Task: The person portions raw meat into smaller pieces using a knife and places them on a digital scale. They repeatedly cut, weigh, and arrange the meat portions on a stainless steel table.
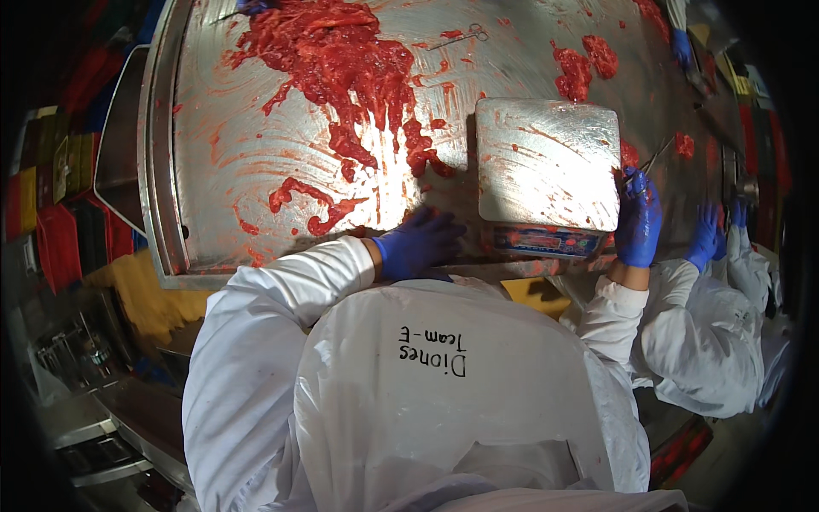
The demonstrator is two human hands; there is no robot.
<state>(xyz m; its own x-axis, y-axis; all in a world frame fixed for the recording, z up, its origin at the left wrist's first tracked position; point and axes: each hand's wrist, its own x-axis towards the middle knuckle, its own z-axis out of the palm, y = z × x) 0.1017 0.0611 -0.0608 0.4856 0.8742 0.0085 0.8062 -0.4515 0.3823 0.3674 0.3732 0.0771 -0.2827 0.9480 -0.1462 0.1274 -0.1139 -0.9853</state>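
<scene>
In the head view, the left hand (420,245), near centre, is laid with fingers spread at the table (202,111) edge. At 3 o'clock, scissors (654,158) are grasped by the right hand (638,224). A steel-topped scale (546,162) is set at 2 o'clock. Raw red meat (328,55) is heaped at 11; a ring-handled tool (461,37) is laid near 12.

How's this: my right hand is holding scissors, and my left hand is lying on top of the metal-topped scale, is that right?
Not quite: your left hand isn't on the scale. The head view shows it at the near edge of the table, left of the scale. Your right hand does hold scissors.
</scene>
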